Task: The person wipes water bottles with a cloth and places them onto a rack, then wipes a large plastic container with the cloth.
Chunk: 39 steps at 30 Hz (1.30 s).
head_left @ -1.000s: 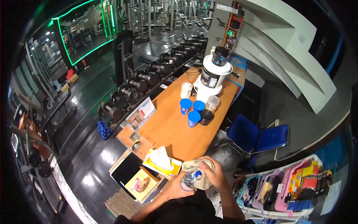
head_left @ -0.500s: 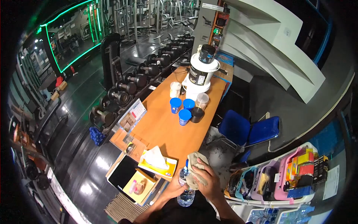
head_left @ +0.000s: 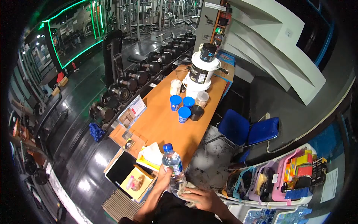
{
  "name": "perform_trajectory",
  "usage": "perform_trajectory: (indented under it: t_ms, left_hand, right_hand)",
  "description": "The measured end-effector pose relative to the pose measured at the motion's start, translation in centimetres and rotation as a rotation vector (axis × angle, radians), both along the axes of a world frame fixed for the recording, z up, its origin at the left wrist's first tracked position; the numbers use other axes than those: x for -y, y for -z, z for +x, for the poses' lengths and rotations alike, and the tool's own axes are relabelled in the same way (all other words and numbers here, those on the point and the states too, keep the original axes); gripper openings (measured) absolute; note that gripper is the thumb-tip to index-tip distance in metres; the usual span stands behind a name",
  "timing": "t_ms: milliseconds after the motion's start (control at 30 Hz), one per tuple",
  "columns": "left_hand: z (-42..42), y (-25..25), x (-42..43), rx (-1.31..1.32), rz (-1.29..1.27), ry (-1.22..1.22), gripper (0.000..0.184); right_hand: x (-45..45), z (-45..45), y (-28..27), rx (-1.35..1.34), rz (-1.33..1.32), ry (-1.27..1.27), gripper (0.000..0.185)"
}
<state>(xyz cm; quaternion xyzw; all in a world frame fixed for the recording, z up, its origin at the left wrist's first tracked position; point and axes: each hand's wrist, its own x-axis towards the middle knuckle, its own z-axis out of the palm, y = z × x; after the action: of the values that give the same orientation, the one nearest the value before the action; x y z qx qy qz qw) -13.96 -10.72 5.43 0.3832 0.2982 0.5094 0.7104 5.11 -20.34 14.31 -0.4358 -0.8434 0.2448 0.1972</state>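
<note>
A clear plastic water bottle (head_left: 172,161) with a blue cap stands nearly upright before my body, over the near end of the wooden table. My left hand (head_left: 162,180) wraps around its middle, beside the label. Lower down, my right hand (head_left: 203,198) presses a beige cloth (head_left: 187,191) against the bottle's bottom part; the fingers partly cover the cloth. Just behind the bottle lies a yellow tissue box (head_left: 146,162) with a white tissue sticking out.
Blue-lidded cups (head_left: 184,114), a dark jar (head_left: 197,112) and stacked white tubs (head_left: 203,71) stand farther along the table (head_left: 164,127). A desk calendar (head_left: 132,112) is on the left edge. To the right are a blue chair (head_left: 235,127) and baskets of goods (head_left: 283,179). Dumbbells (head_left: 128,82) line the left.
The cloth in my right hand has moved from the bottle's upper part down to its lower part. The bottle's cap and label now show, and my left hand has shifted slightly left.
</note>
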Motion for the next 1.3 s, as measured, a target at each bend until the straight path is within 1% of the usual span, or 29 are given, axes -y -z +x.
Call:
perform_trajectory:
  t_ms: [33,100,133,167,233,267,300,367,400,433,500,533,567,633,667,700,767,800,833,900,933,1033,1067,1100,1133,1167,1200,1267,1300]
  left_hand:
    - [0.2,-0.9,0.0,0.008,-0.017,-0.048,0.053]
    - [0.8,0.6,-0.2,-0.105,-0.046,-0.111,0.074]
    - [1.1,1.1,-0.3,-0.161,-0.059,-0.142,0.085]
    - [1.2,1.6,-0.1,-0.188,-0.019,-0.116,0.085]
    - [1.9,-0.5,0.2,-0.24,0.057,-0.059,0.084]
    - [2.0,2.4,0.4,-0.159,-0.025,0.039,0.053]
    - [2.9,1.9,0.6,-0.092,0.036,0.082,0.053]
    - [4.6,1.3,0.9,-0.172,0.191,0.063,0.059]
    - [5.4,0.4,1.1,-0.122,0.171,0.075,0.065]
    - [5.9,-0.9,1.0,-0.079,0.095,0.046,0.066]
    - [6.8,-3.0,0.6,0.008,-0.059,-0.014,0.069]
    - [6.7,-2.3,0.2,0.077,-0.024,-0.012,0.071]
    - [6.3,-1.7,0.1,-0.011,-0.13,-0.029,0.068]
    - [6.4,1.1,-1.0,0.123,-0.296,-0.07,0.065]
    - [6.2,2.4,-1.8,0.059,-0.165,-0.055,0.077]
    - [6.4,3.1,-2.4,0.088,-0.176,-0.112,0.074]
    - [6.1,1.2,-3.1,0.093,-0.222,-0.084,0.073]
    - [6.6,-0.8,-3.4,0.103,-0.142,-0.134,0.072]
    - [6.7,-1.4,-3.8,0.062,-0.125,-0.174,0.07]
    - [6.4,-0.2,-4.7,0.093,-0.118,-0.107,0.069]
    - [6.6,-1.0,-5.0,0.066,-0.108,-0.117,0.069]
    - [6.7,-1.9,-5.0,0.069,-0.1,-0.016,0.072]
    - [6.8,-2.3,-4.7,0.024,-0.091,0.062,0.076]
    - [7.1,-0.1,-4.6,0.015,-0.055,0.102,0.075]
    - [7.6,0.1,-4.2,-0.011,-0.07,0.159,0.077]
    - [8.3,0.3,-3.7,-0.037,-0.085,0.215,0.078]
    - [8.8,-0.8,-2.7,-0.02,-0.003,0.29,0.083]
    - [10.6,-1.8,-1.4,-0.123,0.065,0.107,0.081]
    - [10.2,-1.4,-1.3,-0.089,0.013,0.096,0.076]
  right_hand:
    - [-0.1,0.5,0.0,-0.068,-0.061,-0.035,0.039]
    - [-0.3,1.4,0.4,-0.207,-0.186,-0.102,0.034]
    - [-0.8,2.1,0.3,-0.188,-0.099,-0.152,0.027]
    - [-1.2,2.7,0.1,-0.298,-0.061,-0.057,0.026]
    - [-2.8,3.4,-1.6,-0.514,0.013,0.138,0.026]
    - [-3.5,2.9,-2.3,-0.61,0.098,0.283,0.026]
    - [-4.4,1.9,-2.8,-0.706,0.186,0.43,0.027]
    - [-6.7,0.9,-3.7,-0.495,0.27,0.421,0.03]
    - [-7.3,0.3,-3.7,-0.389,0.311,0.417,0.031]
    - [-7.7,-0.5,-3.1,-0.432,0.236,0.346,0.037]
    - [-7.2,-1.0,-2.2,-0.398,0.266,0.404,0.038]
    - [-6.7,-0.9,-1.5,-0.408,0.259,0.418,0.038]
    - [-5.7,-0.6,-0.9,-0.368,0.228,0.386,0.039]
    - [-3.8,0.2,0.1,-0.295,0.171,0.324,0.042]
    - [-3.2,0.7,0.0,-0.187,0.212,0.281,0.049]
    - [-2.7,1.2,0.4,-0.145,0.221,0.238,0.049]
    - [-1.3,2.2,1.4,-0.061,0.236,0.16,0.051]
    - [-0.7,2.8,2.5,-0.069,0.257,0.145,0.052]
    - [-0.3,3.7,2.8,-0.085,0.21,0.11,0.053]
    - [0.3,6.1,2.8,-0.116,0.117,0.038,0.055]
    - [0.2,7.0,1.3,-0.145,0.009,0.036,0.051]
    - [-0.3,8.2,1.5,-0.379,0.094,0.23,0.044]
    - [-1.0,8.3,1.6,-0.451,0.196,0.309,0.039]
    - [-1.8,8.3,1.3,-0.518,0.3,0.388,0.033]
    - [-3.4,7.6,0.5,-0.594,0.413,0.471,0.032]
    - [-4.8,7.0,-0.4,-0.6,0.449,0.517,0.032]
    - [-6.2,6.4,-1.3,-0.605,0.483,0.565,0.032]
    - [-8.3,4.9,-3.3,-0.476,0.392,0.582,0.034]
    - [-9.1,4.0,-3.8,-0.361,0.298,0.461,0.038]
